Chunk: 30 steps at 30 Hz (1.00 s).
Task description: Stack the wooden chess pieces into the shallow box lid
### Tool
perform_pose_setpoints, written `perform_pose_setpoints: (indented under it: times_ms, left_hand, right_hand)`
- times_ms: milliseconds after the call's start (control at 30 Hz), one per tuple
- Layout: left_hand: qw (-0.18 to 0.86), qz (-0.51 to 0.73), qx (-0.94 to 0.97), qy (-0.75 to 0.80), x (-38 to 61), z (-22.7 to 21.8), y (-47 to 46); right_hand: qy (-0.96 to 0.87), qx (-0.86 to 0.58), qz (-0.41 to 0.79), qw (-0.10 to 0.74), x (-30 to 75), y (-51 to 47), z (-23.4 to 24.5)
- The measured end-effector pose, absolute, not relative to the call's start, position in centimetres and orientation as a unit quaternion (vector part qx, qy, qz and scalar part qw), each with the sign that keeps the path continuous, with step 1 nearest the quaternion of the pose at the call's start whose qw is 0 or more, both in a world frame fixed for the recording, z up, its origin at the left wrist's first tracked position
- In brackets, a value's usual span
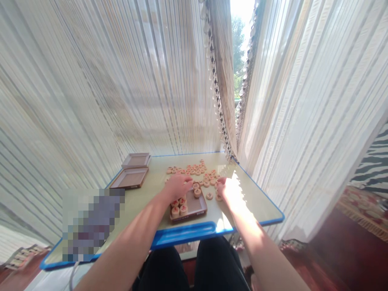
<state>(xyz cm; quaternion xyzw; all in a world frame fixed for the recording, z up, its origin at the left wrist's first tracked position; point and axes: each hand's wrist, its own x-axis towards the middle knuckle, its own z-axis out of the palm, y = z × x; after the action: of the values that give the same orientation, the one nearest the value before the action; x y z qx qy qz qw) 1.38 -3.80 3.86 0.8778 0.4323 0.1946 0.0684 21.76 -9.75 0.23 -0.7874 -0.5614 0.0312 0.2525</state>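
Observation:
A shallow brown box [198, 207] lies near the front of the table. Stacked round Chinese chess pieces [183, 209] with red characters fill its left side, and a few with dark characters sit at its far right corner. My left hand [178, 186] reaches over the box's far left side, its fingers stretched toward that corner. To the right of the box, my right hand [223, 186] has its fingertips closed on a Chinese chess piece [217, 184], partly hidden by them. A single dark-lettered piece [209, 196] lies flat between box and right hand.
Many loose pieces [194, 169] spread across the far middle of the pale table [145, 206], which has a blue rim. Two open shallow boxes [129, 178] rest at the back left. A blurred-out object [93, 226] lies front left. Striped curtains [169, 81] hang behind.

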Motion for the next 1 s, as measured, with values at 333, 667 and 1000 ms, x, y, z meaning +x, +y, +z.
perform_pose_setpoints:
  times_ms: [333, 667, 1000]
  left_hand:
    - [0.055, 0.126, 0.886, 0.443, 2.6, 5.0, -4.1]
    - [0.095, 0.093, 0.88, 0.457, 3.1, 7.7, -1.6]
    - [0.109, 0.126, 0.816, 0.554, -3.7, 4.8, 4.4]
  right_hand:
    - [-0.594, -0.748, 0.111, 0.273, 23.0, -8.8, 1.3]
    - [-0.629, -0.721, 0.096, 0.275, 24.9, -3.4, 4.0]
    - [-0.806, -0.55, 0.088, 0.2, 17.8, 0.7, 3.5]
